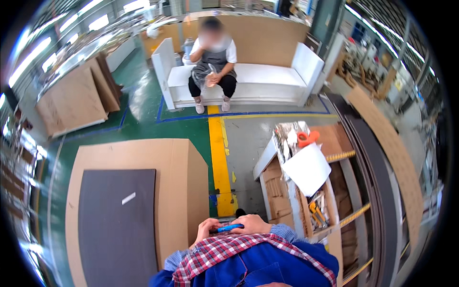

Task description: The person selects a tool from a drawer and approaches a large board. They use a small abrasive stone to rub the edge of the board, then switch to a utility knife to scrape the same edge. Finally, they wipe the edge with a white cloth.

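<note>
Close to my body, my left hand [207,229] and my right hand [252,224] meet in front of my checked apron [229,244]. A slim blue object [228,228] spans the gap between them, with the fingers of both hands closed around its ends. Its exact kind is too small to make out. Left of my hands lies a large cardboard stack [181,191] with a dark grey panel [117,220] on top, bearing a small white label [128,198].
At right stands a workbench with a white sheet [307,169], orange tape [307,138] and a tool tray [318,213]. Dark boards [377,191] lean beyond it. Ahead, a person [213,67] sits on a white bench [267,79]. Brown panels [71,100] lean at far left.
</note>
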Action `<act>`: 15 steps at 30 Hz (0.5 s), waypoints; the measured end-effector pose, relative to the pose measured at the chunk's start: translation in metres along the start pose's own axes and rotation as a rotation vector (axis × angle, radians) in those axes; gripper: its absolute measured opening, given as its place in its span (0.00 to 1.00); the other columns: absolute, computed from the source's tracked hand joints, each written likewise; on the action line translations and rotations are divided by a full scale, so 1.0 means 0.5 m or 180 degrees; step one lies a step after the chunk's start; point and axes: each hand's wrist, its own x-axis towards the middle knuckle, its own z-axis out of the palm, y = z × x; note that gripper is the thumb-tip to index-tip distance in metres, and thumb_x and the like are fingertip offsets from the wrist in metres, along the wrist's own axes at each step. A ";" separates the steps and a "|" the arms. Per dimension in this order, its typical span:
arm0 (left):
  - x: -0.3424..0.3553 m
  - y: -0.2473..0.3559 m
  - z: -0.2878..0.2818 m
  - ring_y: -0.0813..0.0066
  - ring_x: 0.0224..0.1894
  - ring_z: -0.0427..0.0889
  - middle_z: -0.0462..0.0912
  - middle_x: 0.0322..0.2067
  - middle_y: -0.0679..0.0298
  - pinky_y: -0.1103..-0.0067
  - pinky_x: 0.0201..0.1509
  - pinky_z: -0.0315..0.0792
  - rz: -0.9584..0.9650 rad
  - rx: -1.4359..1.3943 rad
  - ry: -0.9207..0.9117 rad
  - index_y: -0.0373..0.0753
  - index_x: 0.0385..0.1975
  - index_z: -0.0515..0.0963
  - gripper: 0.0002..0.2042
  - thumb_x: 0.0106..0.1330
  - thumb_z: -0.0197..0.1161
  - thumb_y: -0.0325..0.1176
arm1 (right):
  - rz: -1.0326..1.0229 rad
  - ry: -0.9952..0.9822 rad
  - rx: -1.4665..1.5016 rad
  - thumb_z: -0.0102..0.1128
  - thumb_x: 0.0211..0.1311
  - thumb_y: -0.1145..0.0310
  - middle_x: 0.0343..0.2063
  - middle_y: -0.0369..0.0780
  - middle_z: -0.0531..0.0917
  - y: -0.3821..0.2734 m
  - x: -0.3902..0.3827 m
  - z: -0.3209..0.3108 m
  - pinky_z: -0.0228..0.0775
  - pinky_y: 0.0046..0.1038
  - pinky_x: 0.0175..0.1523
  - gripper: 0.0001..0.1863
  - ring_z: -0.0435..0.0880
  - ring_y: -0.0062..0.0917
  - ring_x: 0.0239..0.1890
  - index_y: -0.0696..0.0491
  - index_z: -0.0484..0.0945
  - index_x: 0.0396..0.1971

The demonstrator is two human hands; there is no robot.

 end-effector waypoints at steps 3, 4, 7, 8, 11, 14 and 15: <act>0.012 0.037 0.066 0.80 0.33 0.76 0.81 0.30 0.64 0.82 0.40 0.69 0.0691 0.0680 -0.0895 0.34 0.34 0.78 0.09 0.64 0.57 0.34 | 0.0123 0.0424 -0.0018 0.63 0.51 0.55 0.33 0.41 0.84 0.083 -0.030 0.028 0.74 0.38 0.43 0.14 0.82 0.38 0.39 0.44 0.84 0.37; 0.011 0.051 0.075 0.82 0.31 0.75 0.80 0.29 0.65 0.83 0.38 0.69 0.0778 0.0869 -0.0893 0.34 0.33 0.78 0.10 0.64 0.58 0.35 | 0.0183 0.0541 -0.0037 0.64 0.50 0.60 0.32 0.43 0.84 0.105 -0.035 0.026 0.73 0.38 0.44 0.13 0.81 0.40 0.38 0.46 0.83 0.36; 0.020 0.083 0.093 0.84 0.29 0.73 0.79 0.27 0.69 0.83 0.32 0.68 0.1030 0.0824 -0.0778 0.33 0.33 0.78 0.10 0.63 0.61 0.36 | 0.0473 0.2017 0.0083 0.62 0.54 0.66 0.27 0.48 0.81 0.216 -0.125 -0.007 0.70 0.39 0.35 0.11 0.80 0.43 0.30 0.56 0.79 0.35; 0.007 0.091 0.092 0.82 0.29 0.74 0.79 0.27 0.67 0.82 0.33 0.69 0.0925 0.0746 -0.0556 0.33 0.33 0.78 0.11 0.63 0.61 0.36 | 0.1269 0.2479 0.0004 0.59 0.58 0.64 0.29 0.50 0.81 0.293 -0.189 -0.007 0.69 0.41 0.38 0.13 0.79 0.44 0.32 0.58 0.78 0.37; -0.012 0.069 0.014 0.76 0.28 0.77 0.82 0.26 0.61 0.79 0.35 0.72 0.1105 0.1190 0.0401 0.33 0.33 0.80 0.12 0.61 0.61 0.37 | 0.2213 0.3605 -0.0437 0.53 0.64 0.58 0.35 0.54 0.80 0.414 -0.337 -0.036 0.68 0.43 0.43 0.19 0.78 0.49 0.38 0.59 0.75 0.42; -0.014 0.022 -0.070 0.68 0.28 0.82 0.83 0.27 0.55 0.75 0.34 0.75 0.1280 0.1702 0.1468 0.33 0.31 0.81 0.11 0.59 0.60 0.36 | 0.3717 0.3303 -0.1001 0.49 0.67 0.59 0.39 0.55 0.80 0.534 -0.522 -0.021 0.69 0.40 0.50 0.21 0.78 0.51 0.42 0.62 0.73 0.47; -0.029 0.019 -0.094 0.62 0.29 0.82 0.82 0.27 0.54 0.72 0.36 0.76 0.1211 0.1683 0.1886 0.33 0.29 0.81 0.10 0.59 0.60 0.36 | 0.3753 0.3183 -0.0996 0.50 0.66 0.60 0.39 0.55 0.80 0.543 -0.525 -0.020 0.69 0.40 0.50 0.20 0.78 0.50 0.42 0.62 0.74 0.47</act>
